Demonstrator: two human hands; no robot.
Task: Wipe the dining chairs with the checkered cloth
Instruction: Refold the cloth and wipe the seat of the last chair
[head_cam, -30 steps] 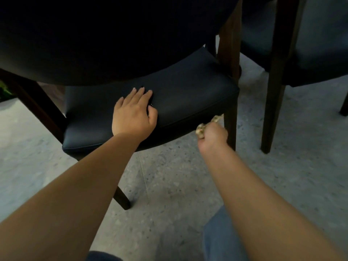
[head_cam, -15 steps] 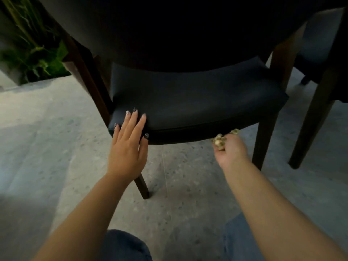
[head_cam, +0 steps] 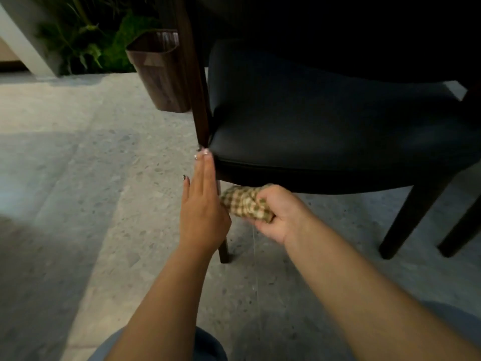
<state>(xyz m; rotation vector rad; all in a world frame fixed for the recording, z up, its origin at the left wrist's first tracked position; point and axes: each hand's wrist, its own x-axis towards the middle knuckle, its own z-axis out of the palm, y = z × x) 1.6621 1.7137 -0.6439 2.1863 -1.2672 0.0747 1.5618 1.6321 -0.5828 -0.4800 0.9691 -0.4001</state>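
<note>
Since half a second ago, your left hand (head_cam: pixel 201 209) has left the top of the seat: it then lay flat on the front left corner of the cushion, and it now stands edge-on along that corner, fingers straight and together, fingertips (head_cam: pixel 205 155) touching the seat edge beside the wooden leg. The grip of this hand is wide, holding nothing.

Your right hand (head_cam: pixel 279 214) has shifted left and nearer the left hand. The checkered cloth (head_cam: pixel 243 204), earlier only a small tuft above the knuckles, now shows as a bunched roll. The right grip is closed round this cloth, fingers curled over its right end.

The cloth sits just under the front edge of the dining chair (head_cam: pixel 325 121), near the front left leg (head_cam: pixel 223 246), between your two hands. Its long axis runs roughly left to right, tilted slightly down toward the right; the free end points left toward your left palm. Contact between the cloth and the underside of the seat cannot be told.

The view has also swung: the chair's front left post (head_cam: pixel 194 82) is now central, and a dark wooden bin (head_cam: pixel 161 74) shows behind it, with green plants (head_cam: pixel 86 35) beyond. The speckled floor (head_cam: pixel 78 178) lies under everything. A second dark leg (head_cam: pixel 458 230) shows at far right.
</note>
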